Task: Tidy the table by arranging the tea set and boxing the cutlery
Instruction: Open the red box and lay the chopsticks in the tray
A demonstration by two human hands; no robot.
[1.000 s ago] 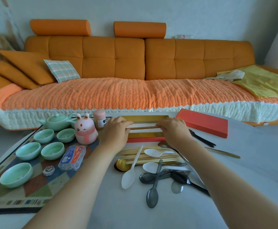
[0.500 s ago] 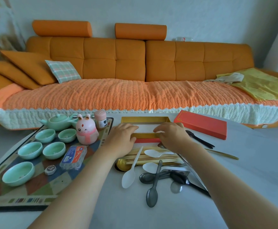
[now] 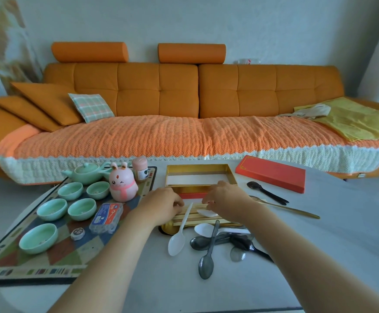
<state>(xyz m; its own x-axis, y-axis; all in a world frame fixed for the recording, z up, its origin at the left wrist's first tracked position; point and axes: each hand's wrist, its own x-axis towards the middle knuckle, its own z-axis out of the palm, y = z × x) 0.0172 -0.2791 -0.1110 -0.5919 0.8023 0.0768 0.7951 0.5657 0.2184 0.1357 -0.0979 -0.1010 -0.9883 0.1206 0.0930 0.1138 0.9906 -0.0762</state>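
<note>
Chopsticks [image 3: 194,218], lying left to right by gold box [image 3: 195,169], left hand [image 3: 161,203], right hand [image 3: 228,196], fingers curled on them

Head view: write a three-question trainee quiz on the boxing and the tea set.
1. True or false: the red lid sits closed on the box.
2. How many green cups stand on the mat?
3. The left hand and right hand both touch which? A. chopsticks B. red lid C. green cups

Key: 1 false, it lies to the right of the open box; 2 five; 3 A.
</note>
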